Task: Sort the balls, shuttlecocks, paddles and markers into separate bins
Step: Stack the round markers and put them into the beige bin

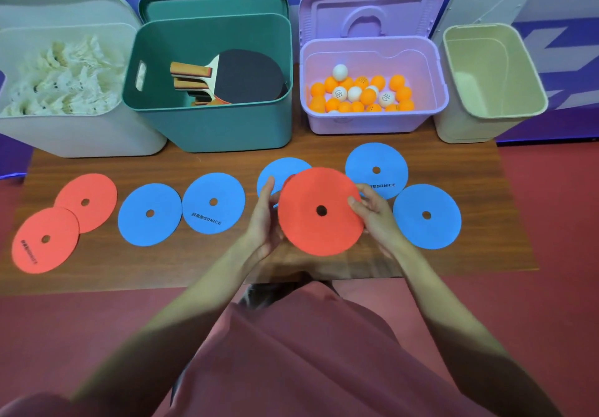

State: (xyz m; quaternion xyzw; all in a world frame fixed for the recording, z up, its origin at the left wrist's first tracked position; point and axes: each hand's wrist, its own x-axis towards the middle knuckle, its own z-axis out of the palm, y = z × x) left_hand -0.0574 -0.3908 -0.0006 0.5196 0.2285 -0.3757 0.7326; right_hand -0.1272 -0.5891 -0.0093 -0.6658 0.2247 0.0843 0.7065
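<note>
Both hands hold a red disc marker (319, 212) above the table's middle: my left hand (264, 218) grips its left edge, my right hand (376, 215) its right edge. A second red edge peeks out behind it. Flat on the table lie blue markers (149, 215) (213, 202) (377, 168) (427, 216), one more blue marker (282, 170) partly hidden behind the held disc, and two overlapping red markers (45, 240) (87, 201) at the left. At the back stand a white bin of shuttlecocks (61, 76), a green bin with paddles (227, 79), a purple bin of balls (359, 92) and a beige bin (492, 72) with nothing visible inside.
The brown wooden table (227, 261) ends just before my lap. The bins' lids lean upright behind them against a purple wall. Red floor lies to both sides of the table.
</note>
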